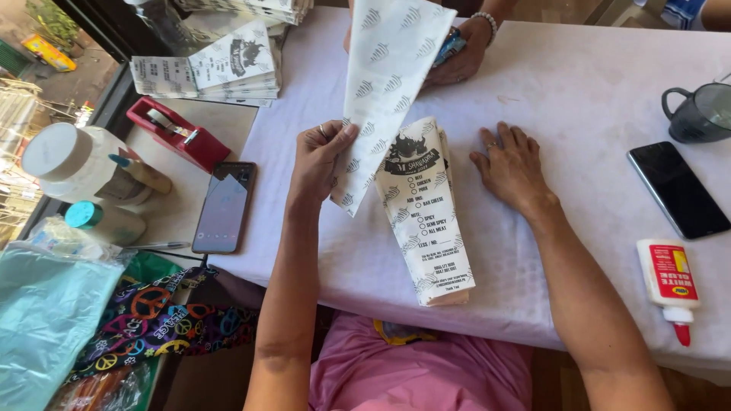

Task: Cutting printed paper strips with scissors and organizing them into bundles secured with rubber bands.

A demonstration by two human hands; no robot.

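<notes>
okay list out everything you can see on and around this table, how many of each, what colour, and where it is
paper sheet: 1, white with grey pattern, held up over table centre
printed paper sleeves: 1 stack, white and black, table centre
tablecloth: 1, white, over the table
glue bottle: 1, white with red cap, right edge
phone: 1, black, right
phone with cracked screen: 1, dark, left
tape dispenser: 1, red, left
jug: 1, grey, far right
another person's hand: 1, top, beaded bracelet
left hand: pinching the paper sheet
right hand: flat on the tablecloth
</notes>
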